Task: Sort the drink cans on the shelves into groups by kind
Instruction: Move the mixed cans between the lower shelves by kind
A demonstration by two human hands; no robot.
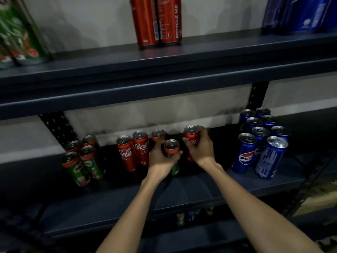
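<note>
The left hand [160, 159] grips a green can [172, 156] upright, top up, fingers curled round its body, thumb on its right side. It stands on the middle shelf [191, 190], near the centre. At about 2 o'clock from it, the right hand [199, 148] wraps its fingers round a red cola can [191, 139], also upright. Just behind the green can, at 11 o'clock, another can [158, 135] shows only its top. At 9 o'clock stand two red cola cans [134, 150], touching each other. Farther left, four green cans [82, 159] cluster together. At 3 o'clock, well apart, about eight blue cans [262, 141] crowd together. On the upper shelf [164, 73] stand two red cans [156, 21], green cans [18, 37] at left and blue cans [300, 13] at right.
</note>
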